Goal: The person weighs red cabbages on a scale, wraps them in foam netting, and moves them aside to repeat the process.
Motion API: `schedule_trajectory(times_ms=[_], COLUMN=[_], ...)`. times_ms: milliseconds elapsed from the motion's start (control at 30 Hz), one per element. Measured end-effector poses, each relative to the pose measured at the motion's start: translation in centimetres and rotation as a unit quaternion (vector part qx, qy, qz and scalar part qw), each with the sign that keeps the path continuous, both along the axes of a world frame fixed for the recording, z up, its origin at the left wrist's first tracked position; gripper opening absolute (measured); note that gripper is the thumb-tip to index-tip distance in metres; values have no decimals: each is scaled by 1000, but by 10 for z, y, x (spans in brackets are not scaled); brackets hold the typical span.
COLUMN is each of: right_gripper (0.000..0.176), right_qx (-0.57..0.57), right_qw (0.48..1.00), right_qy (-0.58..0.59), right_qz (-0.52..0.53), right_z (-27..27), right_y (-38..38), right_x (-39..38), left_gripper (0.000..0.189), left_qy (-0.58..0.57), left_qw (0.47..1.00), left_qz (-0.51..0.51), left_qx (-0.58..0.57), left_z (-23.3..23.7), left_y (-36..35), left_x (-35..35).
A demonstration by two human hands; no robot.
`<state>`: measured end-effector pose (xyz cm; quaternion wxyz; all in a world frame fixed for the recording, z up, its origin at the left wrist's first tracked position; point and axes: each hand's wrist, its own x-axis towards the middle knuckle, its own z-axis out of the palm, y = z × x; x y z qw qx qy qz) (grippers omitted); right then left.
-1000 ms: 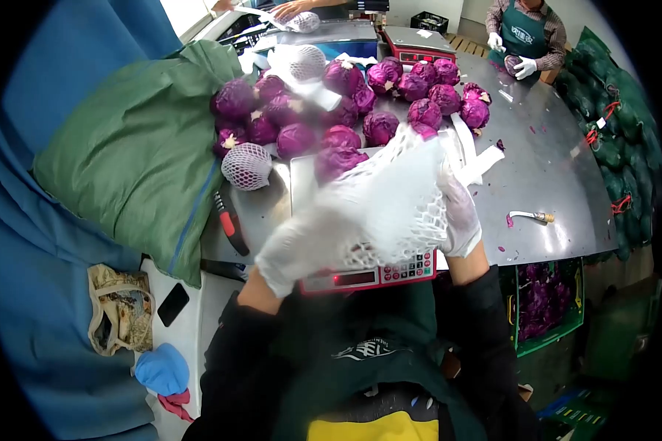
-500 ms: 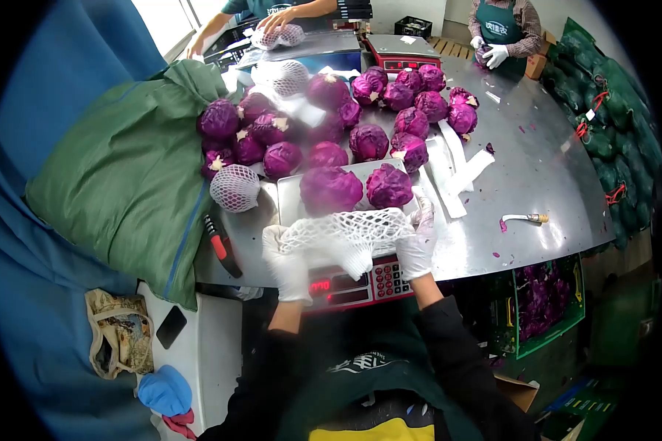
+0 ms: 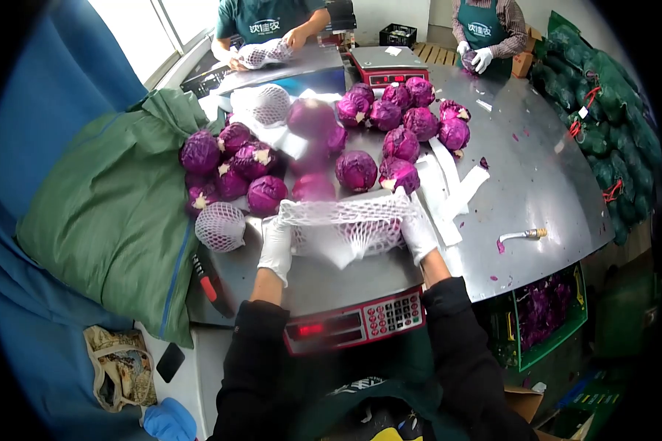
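Both of my gloved hands stretch a white foam net sleeve (image 3: 346, 212) sideways above the scale (image 3: 357, 323). My left hand (image 3: 275, 246) grips its left end and my right hand (image 3: 418, 231) its right end. Purple shows through the mesh where red cabbages sit on the scale pan, mostly hidden by the sleeve. Just beyond the sleeve lie loose red cabbages, one (image 3: 357, 170) near the middle and another (image 3: 399, 174) by my right hand. A netted cabbage (image 3: 221, 226) rests left of my left hand.
A green sack (image 3: 110, 220) leans at the left, with a red-and-black handled tool (image 3: 210, 283) beside it. White strips (image 3: 449, 191) and a curved knife (image 3: 524, 234) lie on the right. A green crate (image 3: 552, 316) stands below. Two co-workers handle cabbages across the table.
My hands have carried the stretched sleeve forward over the cabbages on the scale, which it now largely covers. The view has shifted, showing more of the scale panel and the co-worker at the far left.
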<state>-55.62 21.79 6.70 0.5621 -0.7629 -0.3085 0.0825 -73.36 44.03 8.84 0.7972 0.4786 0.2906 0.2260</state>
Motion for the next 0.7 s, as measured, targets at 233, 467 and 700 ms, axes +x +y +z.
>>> schedule_trajectory(times_ms=[233,467,700], right_gripper=[19,11,17], right_qx=[177,-51,-253], right_qw=[912,918,784], right_qy=[304,95,-278], right_qz=[212,382,494], right_z=[48,115,158], right_y=[-4,1,-9], right_x=[22,45,-7], left_gripper=[48,24,22], left_qy=[-92,-211,-20], left_qw=[969,886,684], left_qz=[-219,-410,-575], left_qx=[-64,50,448], left_z=[13,29,139], left_y=[46,77,16], left_x=[27,44,26])
